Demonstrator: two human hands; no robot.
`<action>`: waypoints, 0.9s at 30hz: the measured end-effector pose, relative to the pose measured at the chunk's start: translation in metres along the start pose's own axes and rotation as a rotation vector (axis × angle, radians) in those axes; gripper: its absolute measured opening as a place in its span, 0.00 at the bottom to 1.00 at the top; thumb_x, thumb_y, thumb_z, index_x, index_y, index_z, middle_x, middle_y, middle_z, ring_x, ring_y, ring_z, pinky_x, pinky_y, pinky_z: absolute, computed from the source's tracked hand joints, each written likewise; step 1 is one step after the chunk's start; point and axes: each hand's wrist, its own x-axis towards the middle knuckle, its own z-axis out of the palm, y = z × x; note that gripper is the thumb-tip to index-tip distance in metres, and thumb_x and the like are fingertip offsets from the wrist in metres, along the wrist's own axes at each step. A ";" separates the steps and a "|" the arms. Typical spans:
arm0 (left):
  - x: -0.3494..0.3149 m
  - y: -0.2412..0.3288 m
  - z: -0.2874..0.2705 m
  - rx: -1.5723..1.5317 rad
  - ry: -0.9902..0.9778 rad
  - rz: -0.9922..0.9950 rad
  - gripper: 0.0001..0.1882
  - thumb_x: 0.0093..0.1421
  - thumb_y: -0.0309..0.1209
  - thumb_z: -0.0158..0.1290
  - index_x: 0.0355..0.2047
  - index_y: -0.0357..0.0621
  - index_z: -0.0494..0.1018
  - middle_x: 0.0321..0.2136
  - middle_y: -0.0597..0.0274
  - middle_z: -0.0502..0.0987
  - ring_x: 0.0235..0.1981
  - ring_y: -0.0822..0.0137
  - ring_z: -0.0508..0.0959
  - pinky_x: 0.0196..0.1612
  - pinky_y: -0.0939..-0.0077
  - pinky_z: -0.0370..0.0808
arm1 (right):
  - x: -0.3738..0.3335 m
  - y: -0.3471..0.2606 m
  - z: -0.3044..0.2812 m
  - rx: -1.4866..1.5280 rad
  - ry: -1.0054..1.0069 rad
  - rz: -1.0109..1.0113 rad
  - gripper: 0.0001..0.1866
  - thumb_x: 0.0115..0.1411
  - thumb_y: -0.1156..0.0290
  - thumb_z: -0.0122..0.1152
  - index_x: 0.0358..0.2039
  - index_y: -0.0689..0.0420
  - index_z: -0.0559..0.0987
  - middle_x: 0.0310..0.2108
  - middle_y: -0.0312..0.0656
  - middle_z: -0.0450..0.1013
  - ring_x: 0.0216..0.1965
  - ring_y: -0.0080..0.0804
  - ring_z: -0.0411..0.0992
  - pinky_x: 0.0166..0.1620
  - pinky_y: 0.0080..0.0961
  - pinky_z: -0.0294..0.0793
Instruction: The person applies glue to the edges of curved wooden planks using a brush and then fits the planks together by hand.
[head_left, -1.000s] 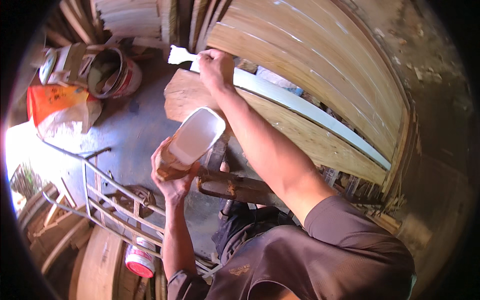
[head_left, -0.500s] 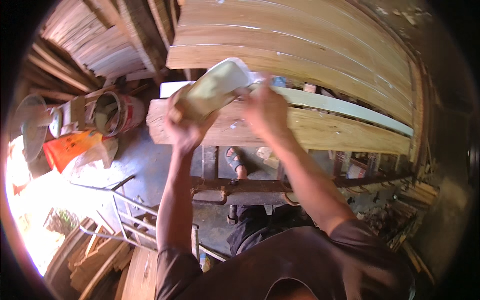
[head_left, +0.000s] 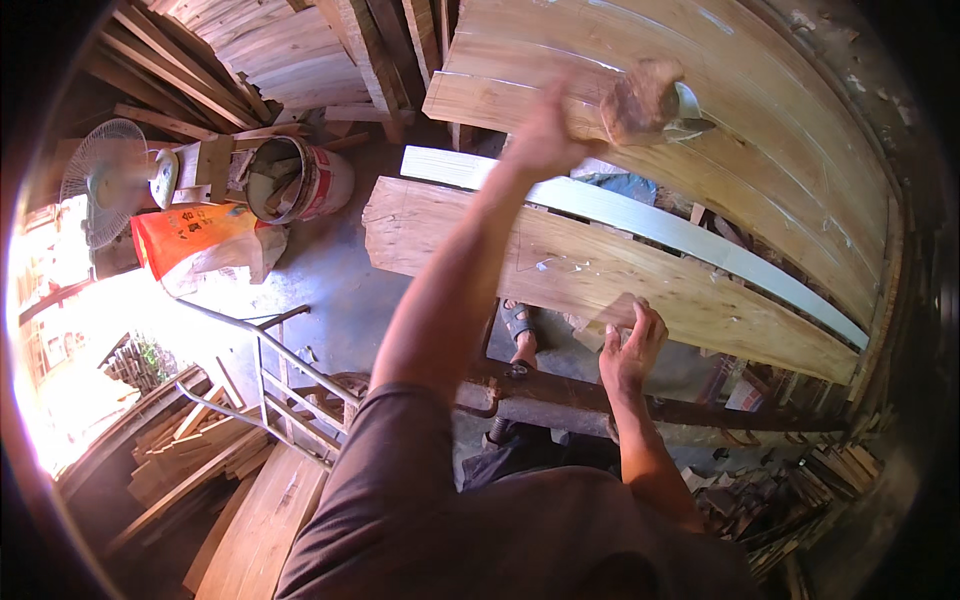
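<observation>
A person's left hand (head_left: 548, 140), blurred, spreads its thumb and fingers wide just beside a brown-crusted container (head_left: 640, 100), which sits near the closer edge of a wide plank panel (head_left: 790, 190). The right hand (head_left: 632, 350) curls by the lower edge of a nearer board (head_left: 700, 310); I cannot tell whether its fingers hold anything. 1 white strip (head_left: 640, 220) lies between panel and board. A metal bar (head_left: 560, 400) crosses before the body. Leftward, floor (head_left: 335, 260) stretches between the board's end, a tubular frame (head_left: 300, 362) and a bucket (head_left: 325, 180).
</observation>
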 end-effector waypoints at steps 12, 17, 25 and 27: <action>-0.049 -0.162 -0.197 -0.499 -0.104 -0.912 0.17 0.65 0.29 0.48 0.54 0.40 0.71 0.41 0.57 0.79 0.40 0.63 0.79 0.45 0.68 0.77 | 0.013 0.026 0.013 0.181 0.053 0.101 0.22 0.55 0.77 0.61 0.51 0.56 0.72 0.46 0.49 0.68 0.44 0.44 0.69 0.45 0.38 0.72; -0.051 -0.182 -0.192 -0.600 -0.151 -0.941 0.19 0.63 0.30 0.54 0.54 0.39 0.72 0.43 0.57 0.79 0.39 0.67 0.81 0.43 0.71 0.80 | 0.063 0.039 0.001 0.945 0.054 0.874 0.12 0.65 0.77 0.51 0.48 0.65 0.76 0.34 0.42 0.77 0.26 0.29 0.73 0.29 0.27 0.75; -0.041 -0.186 -0.189 -0.508 -0.204 -0.946 0.13 0.62 0.33 0.54 0.44 0.39 0.78 0.31 0.64 0.79 0.29 0.73 0.77 0.31 0.76 0.75 | 0.103 0.013 -0.002 1.442 0.070 0.928 0.21 0.62 0.82 0.46 0.56 0.74 0.67 0.47 0.56 0.73 0.45 0.46 0.76 0.52 0.41 0.75; -0.039 -0.194 -0.187 -0.466 -0.215 -0.904 0.13 0.62 0.35 0.53 0.40 0.39 0.79 0.26 0.64 0.78 0.26 0.74 0.75 0.26 0.77 0.71 | 0.113 0.008 0.000 1.534 0.120 0.914 0.22 0.61 0.83 0.45 0.57 0.75 0.65 0.48 0.57 0.72 0.47 0.48 0.75 0.53 0.42 0.75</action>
